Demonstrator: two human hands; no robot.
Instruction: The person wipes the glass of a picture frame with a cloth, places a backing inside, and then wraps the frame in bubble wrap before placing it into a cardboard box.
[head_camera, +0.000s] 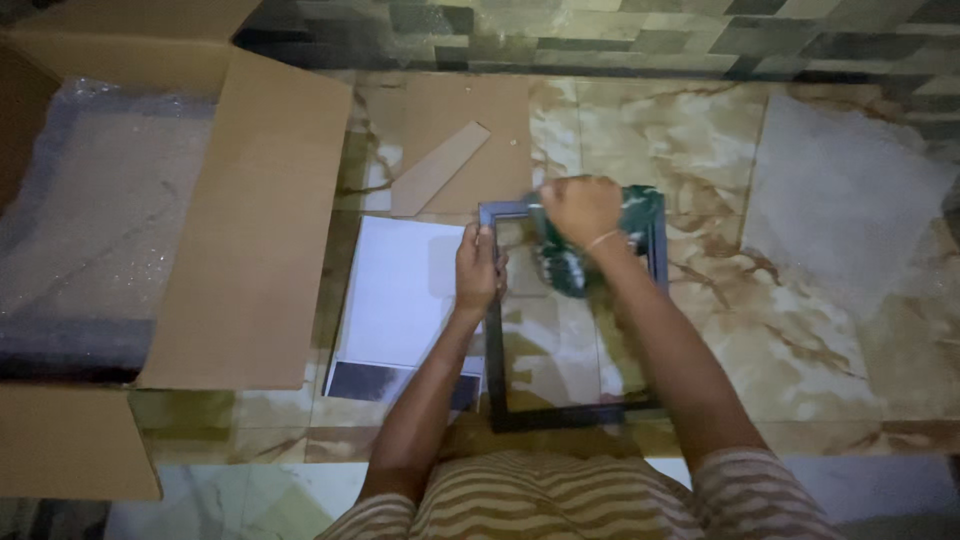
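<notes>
A marbled beige and brown tiled floor (800, 330) is seen from above, dimly lit, with a wall of grey-green tiles at the top edge. At the left an open brown cardboard box (250, 230) is laid flat, its wide flaps spread, and clear bubble wrap (90, 220) is seen inside it over a dark edge. At the right a pale translucent plastic sheet (840, 190) is spread on the floor, well apart from the hands. In the middle a dark rectangular picture frame with a glass pane (495, 370) is laid flat on the floor, the marbling being visible through the pane. Just beside the frame's left rail a white rectangular sheet with a dark strip at its near end (400, 295) is laid. Beyond it a flat brown cardboard panel (450, 110) is seen, with a narrow cardboard strip (440, 165) set slantwise on it. The frame's left rail is gripped near its far corner by the left hand (478, 268), fingers curled closed around the rail. A crumpled dark green patterned cloth (565, 255) is pressed on the pane near the frame's far end by the right hand (582, 208), fingers bunched shut over the cloth; a thin band is worn at that wrist. Striped beige fabric (560, 500) is seen over the knees at the bottom edge.
</notes>
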